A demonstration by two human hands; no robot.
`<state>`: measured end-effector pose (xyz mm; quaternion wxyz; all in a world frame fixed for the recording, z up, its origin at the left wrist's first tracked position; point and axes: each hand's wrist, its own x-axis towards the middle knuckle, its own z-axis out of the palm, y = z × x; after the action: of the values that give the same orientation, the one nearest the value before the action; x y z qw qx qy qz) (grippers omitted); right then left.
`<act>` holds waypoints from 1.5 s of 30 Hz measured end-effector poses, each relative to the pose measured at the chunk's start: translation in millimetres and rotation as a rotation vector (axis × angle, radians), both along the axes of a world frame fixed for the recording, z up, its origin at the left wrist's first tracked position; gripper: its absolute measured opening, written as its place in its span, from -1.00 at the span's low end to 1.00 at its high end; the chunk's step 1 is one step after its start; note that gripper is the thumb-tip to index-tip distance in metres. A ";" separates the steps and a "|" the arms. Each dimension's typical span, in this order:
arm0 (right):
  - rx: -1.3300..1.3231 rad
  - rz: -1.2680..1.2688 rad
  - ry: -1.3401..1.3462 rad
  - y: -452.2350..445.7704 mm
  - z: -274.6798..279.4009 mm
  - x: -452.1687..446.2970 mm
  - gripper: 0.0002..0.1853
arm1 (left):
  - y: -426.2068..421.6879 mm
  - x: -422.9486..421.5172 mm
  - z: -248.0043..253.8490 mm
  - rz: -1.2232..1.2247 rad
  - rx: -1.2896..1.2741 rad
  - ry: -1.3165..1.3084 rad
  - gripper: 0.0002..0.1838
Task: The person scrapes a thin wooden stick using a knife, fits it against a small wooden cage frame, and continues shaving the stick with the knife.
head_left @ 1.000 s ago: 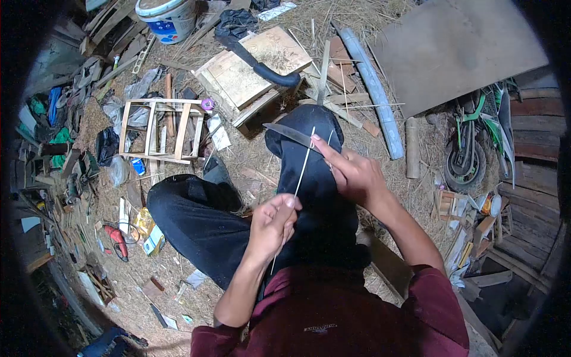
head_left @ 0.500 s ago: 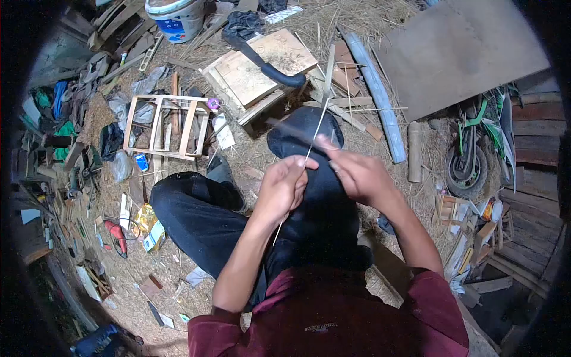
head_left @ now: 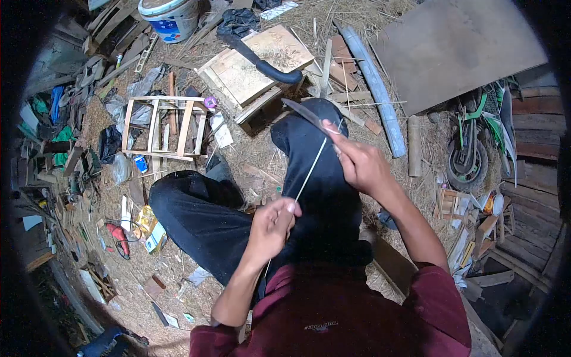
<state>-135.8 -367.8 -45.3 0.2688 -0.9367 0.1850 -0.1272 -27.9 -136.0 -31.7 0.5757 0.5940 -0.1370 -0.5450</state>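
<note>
My left hand (head_left: 275,226) is closed around a thin pale wooden strip (head_left: 310,174), pinched between thumb and fingers. The strip slants up and to the right over my thigh, and its lower end passes below that hand toward my lap. My right hand (head_left: 359,162) is closed on a knife, its handle hidden inside the fingers. The dark knife blade (head_left: 302,112) points up and left above my knee. The strip's upper part meets the right hand by the blade; whether the edge touches it I cannot tell.
Ahead, a wooden block (head_left: 262,65) carries a large blade with a black handle (head_left: 279,74). A small wooden frame (head_left: 156,128) lies to the left, near a red power tool (head_left: 119,240). A bucket (head_left: 171,21), a board (head_left: 458,53) and a green motorbike (head_left: 479,137) stand around.
My left hand has slid down and left along the strip, away from the right hand. The blade, blurred before, now shows sharply, and my right hand has shifted slightly.
</note>
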 end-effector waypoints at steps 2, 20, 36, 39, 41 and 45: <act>0.055 -0.018 -0.062 1.3 2.6 -0.9 -0.34 | 10.7 -0.7 3.7 0.029 0.054 0.005 -0.72; -0.069 0.003 0.061 5.1 4.6 -5.6 -0.37 | -46.0 0.1 -5.0 -0.006 -0.056 -0.359 -0.71; -0.011 0.105 0.262 3.1 22.3 -6.5 -0.38 | -82.9 18.0 -9.0 0.012 -0.070 -0.231 -0.71; -0.006 0.035 0.082 -2.2 6.1 -8.0 -0.36 | -61.4 1.2 -19.9 0.016 -0.114 -0.234 -0.71; 0.022 0.013 0.018 -4.0 3.9 -8.2 -0.36 | -38.9 -8.1 -18.9 -0.005 -0.093 -0.197 -0.70; 0.080 0.001 -0.058 -3.2 5.8 -6.6 -0.38 | -1.7 -16.7 -13.1 -0.013 0.037 0.039 -0.68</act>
<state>-142.4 -371.0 -39.5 0.3112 -0.9212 0.1818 -0.1467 -44.5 -137.7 -44.8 0.5636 0.5929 -0.1196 -0.5626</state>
